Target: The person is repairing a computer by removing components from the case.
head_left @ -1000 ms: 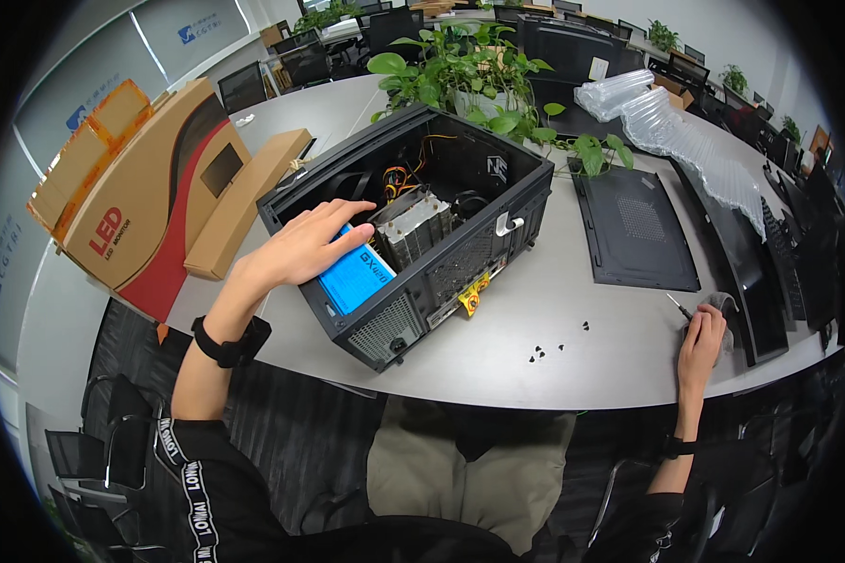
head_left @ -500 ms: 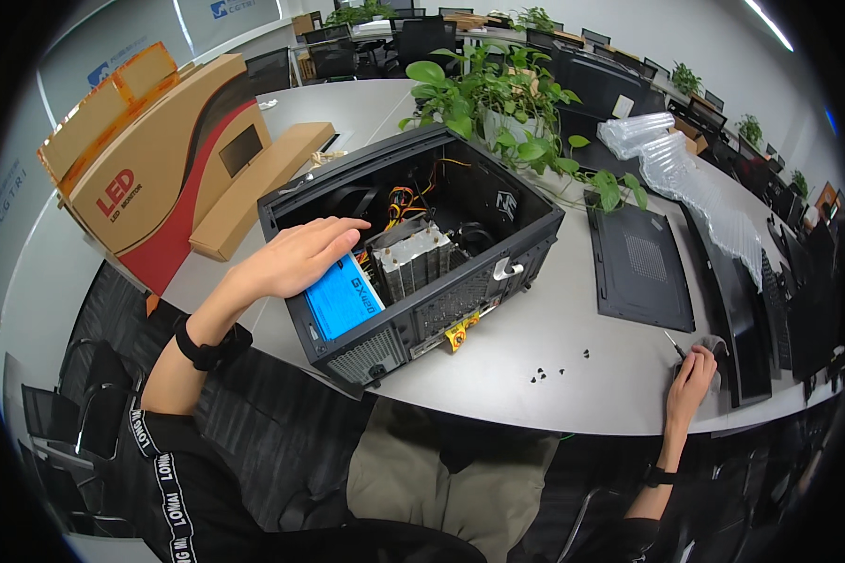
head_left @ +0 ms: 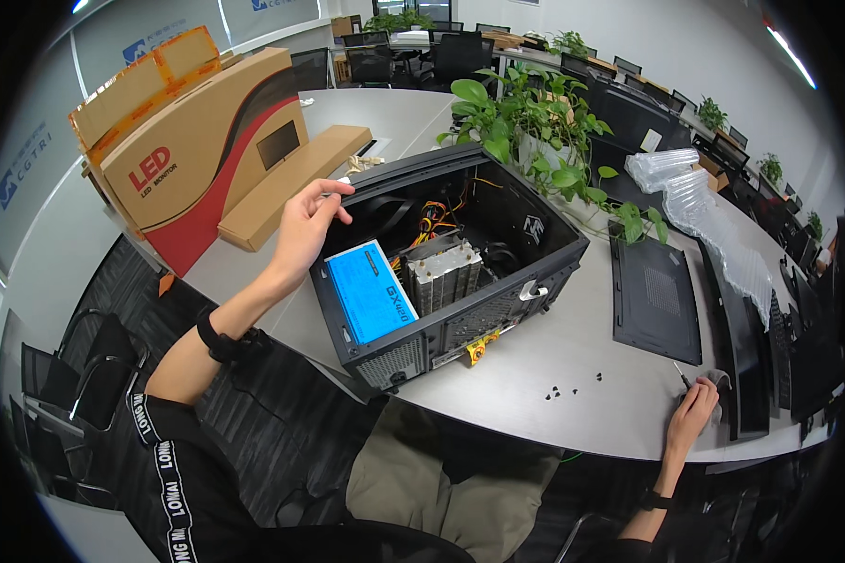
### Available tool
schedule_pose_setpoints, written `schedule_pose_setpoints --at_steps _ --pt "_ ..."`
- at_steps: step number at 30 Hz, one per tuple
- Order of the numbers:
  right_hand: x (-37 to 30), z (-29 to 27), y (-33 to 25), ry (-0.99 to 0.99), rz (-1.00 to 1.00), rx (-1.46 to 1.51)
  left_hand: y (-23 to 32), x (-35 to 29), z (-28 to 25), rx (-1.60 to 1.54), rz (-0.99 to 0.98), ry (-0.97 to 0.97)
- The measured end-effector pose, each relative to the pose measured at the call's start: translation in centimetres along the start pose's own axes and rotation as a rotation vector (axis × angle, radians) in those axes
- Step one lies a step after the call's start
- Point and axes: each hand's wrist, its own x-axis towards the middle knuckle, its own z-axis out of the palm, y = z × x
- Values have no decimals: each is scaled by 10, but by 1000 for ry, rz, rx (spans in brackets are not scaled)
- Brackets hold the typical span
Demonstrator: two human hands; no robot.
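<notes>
Head view looks down on a grey table (head_left: 535, 394) that curves past the person's lap. Largest on it, away from the left hand (head_left: 302, 230) on the far left side, stands a brown and red monitor carton (head_left: 197, 150) with a flat cardboard box (head_left: 291, 183) leaning low against it. Right beside that hand lies the open black computer case (head_left: 451, 272), on its side with its inside facing up. The left hand sits on the case's upper left rim, fingers loosely curled over the edge; whether they truly clamp it I cannot tell. Just below the hand, inside the case, sits the blue power supply (head_left: 371, 291), and next to it the finned metal cooler (head_left: 441, 272).

Beyond the case grows a leafy potted plant (head_left: 535, 131). Toward the right hand (head_left: 693, 413) lies the removed black side panel (head_left: 655, 300), and between case and hand a few small black screws (head_left: 559, 387) are scattered. The right hand rests closed on a thin tool that looks like a screwdriver (head_left: 683, 375), at the table's near edge.

Steadying the case well probably means holding the rim firmly, clear of the wiring. Open room lies in front of the case; the screws and the table edge close by the right hand call for care.
</notes>
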Motion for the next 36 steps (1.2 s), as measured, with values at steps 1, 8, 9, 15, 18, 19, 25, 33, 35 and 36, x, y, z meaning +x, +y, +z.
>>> schedule_pose_setpoints --at_steps 1,8,9,15,18,19,25,33,35,36 --pt "-1 1 0 2 -3 5 1 0 0 3 1 6" --pt "-2 2 1 37 -1 25 24 -4 10 51 286 70" --pt "-2 2 3 43 5 33 28 -6 8 92 290 -11" --pt "-1 0 1 40 9 48 17 -7 -8 279 129 -93" --pt "1 2 1 25 7 57 5 -3 0 339 407 39" --pt "1 3 2 29 5 56 -2 -1 2 337 410 42" --pt "-1 2 4 37 15 31 0 4 11 275 213 35" --pt "-1 -3 2 14 8 -12 -4 38 5 494 443 -48" --pt "-4 4 3 5 22 -23 -2 44 3 317 317 -65" --pt "-3 5 2 5 35 -21 -7 42 0 390 316 -75"
